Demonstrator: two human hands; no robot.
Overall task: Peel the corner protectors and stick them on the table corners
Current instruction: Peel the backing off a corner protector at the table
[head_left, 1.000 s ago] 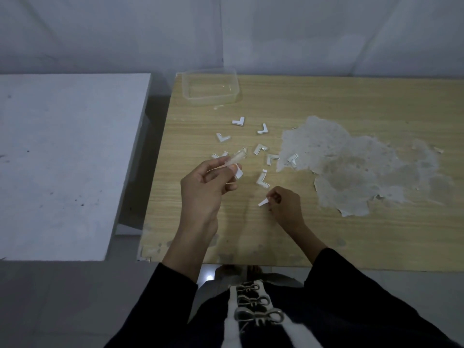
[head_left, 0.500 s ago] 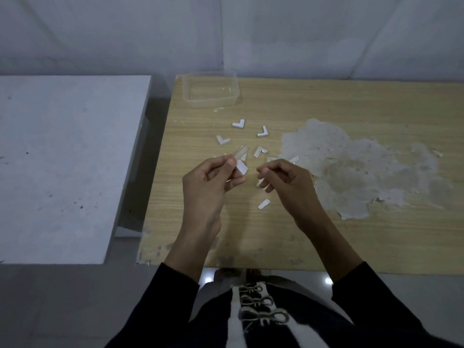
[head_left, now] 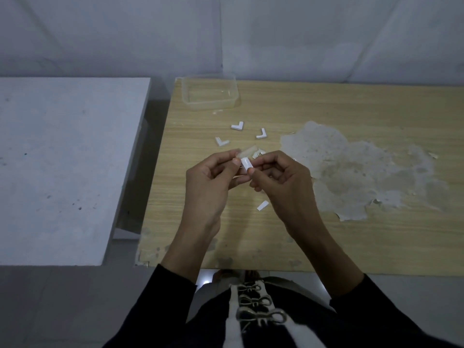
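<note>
Your left hand (head_left: 211, 183) and right hand (head_left: 285, 188) meet above the desk (head_left: 288, 106), nearer its left edge, knuckles bent. Both pinch one corner protector (head_left: 246, 160) at thumb tip, held off the surface.

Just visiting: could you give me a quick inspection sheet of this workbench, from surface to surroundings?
Surface: wooden table, with a large pale worn patch at right.
Job's things: corner protector held above the table; three loose protectors lie farther back.
Clutter: peeled strip lying loose on the wood; clear container at the far left corner.
Hands: left hand grips the corner protector; right hand pinches its white liner.
Cables: nothing seen.
Surroundings: white table at left; pale wall behind.
</note>
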